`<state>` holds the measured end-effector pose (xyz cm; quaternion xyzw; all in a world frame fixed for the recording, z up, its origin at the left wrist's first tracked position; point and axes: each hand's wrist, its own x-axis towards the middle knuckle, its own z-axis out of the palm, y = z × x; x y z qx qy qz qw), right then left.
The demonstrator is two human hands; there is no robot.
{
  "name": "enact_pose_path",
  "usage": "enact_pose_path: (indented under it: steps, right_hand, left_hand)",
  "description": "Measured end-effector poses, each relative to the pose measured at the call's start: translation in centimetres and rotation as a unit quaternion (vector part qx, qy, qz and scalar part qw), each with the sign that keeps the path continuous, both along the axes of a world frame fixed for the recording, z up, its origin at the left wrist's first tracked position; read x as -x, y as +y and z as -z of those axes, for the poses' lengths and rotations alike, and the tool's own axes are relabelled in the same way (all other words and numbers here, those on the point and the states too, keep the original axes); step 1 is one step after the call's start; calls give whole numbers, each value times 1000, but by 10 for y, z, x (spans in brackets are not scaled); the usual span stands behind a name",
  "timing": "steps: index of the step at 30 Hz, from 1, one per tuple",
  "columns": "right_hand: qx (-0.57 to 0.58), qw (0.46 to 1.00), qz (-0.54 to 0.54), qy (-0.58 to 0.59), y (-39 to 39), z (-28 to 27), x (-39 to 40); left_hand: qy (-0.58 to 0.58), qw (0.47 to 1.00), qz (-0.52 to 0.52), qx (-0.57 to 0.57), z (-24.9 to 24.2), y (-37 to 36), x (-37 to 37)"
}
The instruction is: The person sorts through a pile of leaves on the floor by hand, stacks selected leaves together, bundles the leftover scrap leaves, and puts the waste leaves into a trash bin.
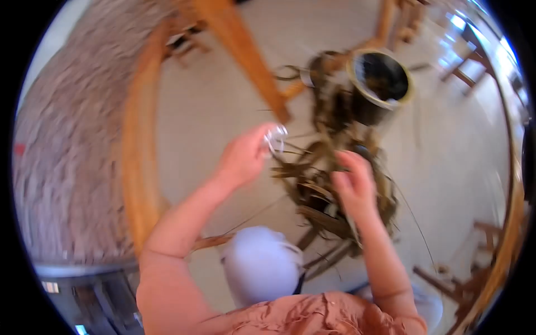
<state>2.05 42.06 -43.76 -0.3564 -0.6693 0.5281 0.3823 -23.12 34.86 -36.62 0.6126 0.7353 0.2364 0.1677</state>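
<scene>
My left hand (pixel 241 157) is closed around a small, shiny, whitish thing (pixel 275 138) with a loop-like outline; blur hides its kind. To the right, my right hand (pixel 357 183) is held above a heap of brownish-green plant strips (pixel 324 215), with thumb and fingers bent toward each other. A thin pale strip (pixel 354 231) runs down beside that wrist, and I cannot make out whether the fingers grip it. The heap lies on the pale floor in front of my knee (pixel 261 265).
A dark bucket with a yellowish rim (pixel 352 70) stands beyond the heap, with more strips against it. A wooden post (pixel 245 56) slants down near my left hand. Wooden beams (pixel 142 151) edge the floor at left, beside a rough brownish surface (pixel 72 151). Wooden stools (pixel 472 58) stand at right.
</scene>
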Motion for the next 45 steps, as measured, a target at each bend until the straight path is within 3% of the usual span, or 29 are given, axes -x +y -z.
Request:
enact_pose_path:
  steps: [2, 4, 6, 7, 8, 10, 13, 15, 18, 20, 24, 26, 28, 30, 31, 32, 33, 34, 36, 39, 40, 41, 42, 45]
  right_hand:
    - [-6, 998, 46, -37, 13, 28, -13]
    - [-8, 995, 85, -57, 25, 71, -36]
    - [1, 990, 101, -97, 39, 110, -56]
    - [-74, 984, 112, -121, 45, 132, -61]
    - [-147, 969, 123, -155, 54, 146, -76]
    - [-75, 961, 147, -220, 63, 129, -84]
    - [-83, 940, 203, -263, 86, 159, -110]
    - [-96, 907, 260, -317, 99, 182, -149]
    - [-55, 854, 337, -393, 110, 218, -207]
    - [33, 819, 376, -432, 119, 237, -243]
    - [87, 813, 350, -458, 161, 260, -263]
    - [113, 804, 305, -497, 183, 253, -243]
    - [69, 798, 284, -527, 198, 292, -206]
    - [80, 883, 210, -412, 181, 273, -143]
    - [85, 896, 154, -408, 158, 233, -101]
    - [208, 938, 50, -274, 138, 213, -76]
    - [24, 901, -78, -425, 116, 242, -52]
    - [87, 919, -131, -361, 88, 216, -39]
    - [-85, 902, -225, -358, 61, 199, -39]
    - [-199, 896, -116, -380, 103, 171, -80]
    - [-165, 893, -12, -419, 124, 180, -103]
    - [-120, 875, 106, -456, 141, 203, -127]
    - [-146, 821, 153, -531, 162, 221, -155]
    - [97, 781, 229, -573, 203, 249, -200]
  left_hand:
    - [13, 985, -152, -79, -31, -32, 59]
    - [130, 949, -263, -116, -72, -75, 104]
    - [268, 865, -419, -73, -87, -132, 168]
    - [307, 841, -444, -43, -90, -155, 195]
    - [311, 844, -437, -6, -88, -180, 210]
    - [246, 877, -409, 64, -77, -216, 235]
    - [146, 889, -413, 134, -74, -238, 233]
    - [281, 868, -386, 133, -79, -239, 229]
    - [377, 879, -285, -56, -90, -192, 190]
    - [400, 889, -217, -53, -94, -163, 174]
    - [393, 914, -100, 16, -64, -83, 94]
    - [336, 938, -23, 78, -37, -52, 54]
    - [282, 947, 20, 151, -9, -25, 17]
    - [233, 958, 99, 133, 16, 8, -15]
    - [192, 966, 101, 138, 28, 24, -26]
    - [150, 973, 103, 139, 39, 43, -34]
    - [86, 984, 93, 128, 49, 63, -43]
    - [21, 990, 83, 115, 60, 85, -48]
    - [-137, 986, 25, 93, 90, 134, -51]
    - [-285, 952, -69, 88, 119, 221, -61]
    - [-348, 925, -118, 91, 124, 248, -68]
    - [-376, 912, -139, 92, 126, 271, -76]
    - [-399, 897, -165, 91, 127, 288, -81]
    - [-479, 854, -187, 77, 167, 322, -89]
